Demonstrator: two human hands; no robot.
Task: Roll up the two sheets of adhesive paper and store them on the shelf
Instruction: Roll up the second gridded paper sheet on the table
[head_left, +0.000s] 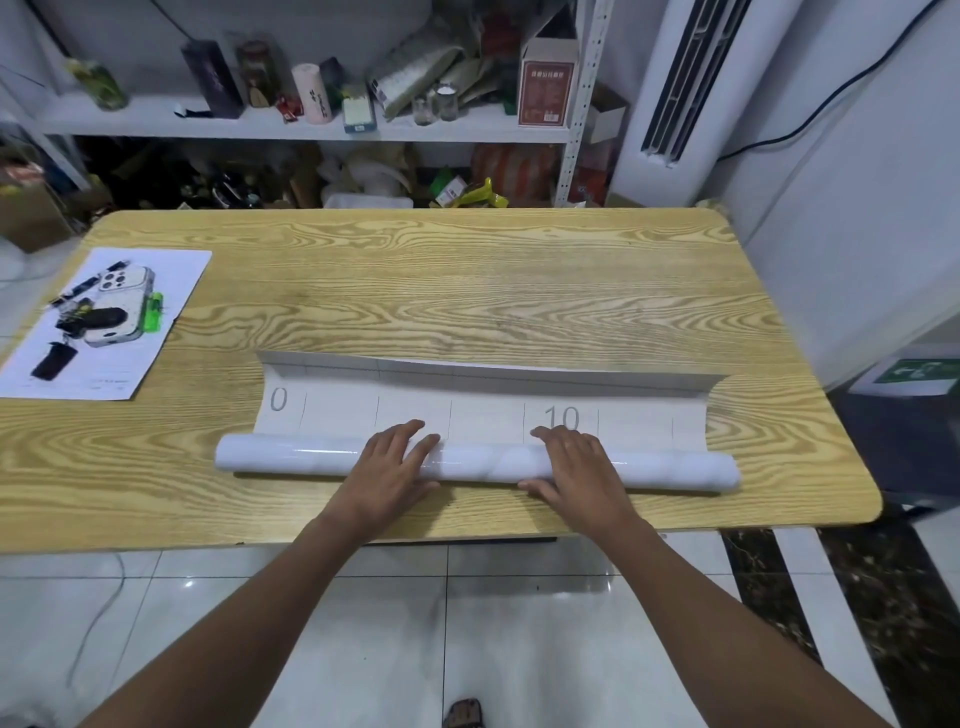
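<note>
The part-rolled adhesive paper roll (483, 464) lies along the wooden table's (467, 291) near edge, with its gridded tail (488, 395) spread toward the table's middle. The left hand (392, 462) and right hand (571, 462) press on it with flat, straight fingers, clasping nothing. The sheet looks light, springy and slick, so even pressure either side of centre seems best.
</note>
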